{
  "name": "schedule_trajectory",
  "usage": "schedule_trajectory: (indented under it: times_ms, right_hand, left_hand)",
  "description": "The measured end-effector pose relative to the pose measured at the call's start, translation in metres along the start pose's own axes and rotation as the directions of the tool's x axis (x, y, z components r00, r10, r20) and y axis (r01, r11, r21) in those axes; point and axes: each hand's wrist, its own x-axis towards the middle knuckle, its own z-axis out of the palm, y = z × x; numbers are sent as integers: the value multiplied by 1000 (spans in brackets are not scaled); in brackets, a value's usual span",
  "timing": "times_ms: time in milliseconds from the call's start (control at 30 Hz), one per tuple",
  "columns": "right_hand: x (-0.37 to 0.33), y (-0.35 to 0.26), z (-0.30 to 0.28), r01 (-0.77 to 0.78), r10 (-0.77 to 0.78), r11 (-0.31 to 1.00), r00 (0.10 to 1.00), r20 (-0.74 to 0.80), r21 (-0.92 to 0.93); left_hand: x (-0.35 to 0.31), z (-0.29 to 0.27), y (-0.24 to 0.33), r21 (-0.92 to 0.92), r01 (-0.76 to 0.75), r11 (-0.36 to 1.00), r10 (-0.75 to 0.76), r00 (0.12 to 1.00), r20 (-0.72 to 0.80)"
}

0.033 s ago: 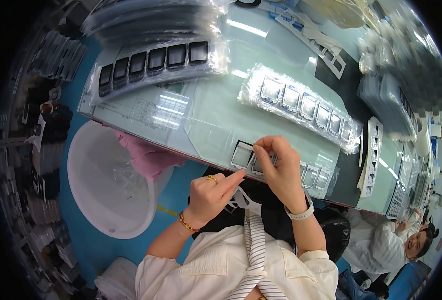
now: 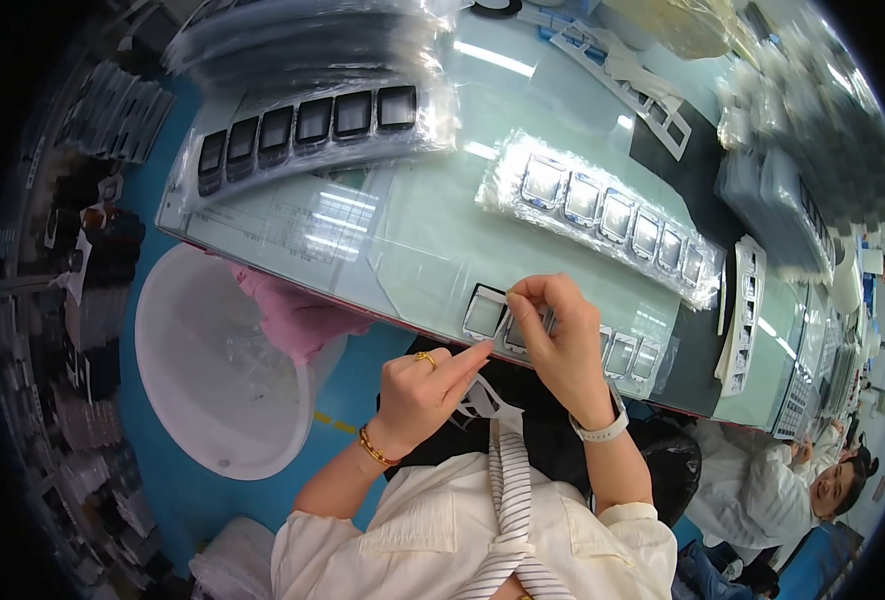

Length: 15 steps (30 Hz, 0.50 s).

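Along the table's front edge lies a row of small rectangular black-rimmed frames with clear panes, of which the leftmost frame (image 2: 485,312) shows best. My right hand (image 2: 563,325) comes down over the row, thumb and index finger pinched together beside that frame's upper right corner; what the pinch holds is too small to make out. It hides the middle of the row. My left hand (image 2: 428,385) reaches in with its index finger extended to the frame's lower edge and its other fingers curled. Right of my hands, several more frames (image 2: 623,355) lie on clear film.
A bubbly plastic tray (image 2: 603,215) of silvery frames lies beyond my hands. Another tray (image 2: 308,120) holds black frames, beside stacked trays (image 2: 303,45). Below the table's left edge stands a white tub (image 2: 223,370) with a pink cloth (image 2: 298,310). Another person (image 2: 763,485) sits at the right.
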Motion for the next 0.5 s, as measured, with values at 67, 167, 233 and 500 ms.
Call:
schedule_trajectory:
  times_ms: [67,167,233,500]
  right_hand:
    - [0,0,0,11,-11,1000,1000,-6,4]
    - [0,-1,1,41,-41,999,999,-5,-15]
    - [1,0,2,61,-61,997,998,-4,-44]
    - [6,5,4,140,-140,980,990,9,-140]
  left_hand:
    - [2,1,1,-13,7,1000,-7,1000,-1]
    - [1,3,-1,-34,23,999,-23,1000,-7]
    - [1,3,-1,-46,25,999,-25,1000,-12]
    - [0,4,0,-67,62,996,-62,998,-3]
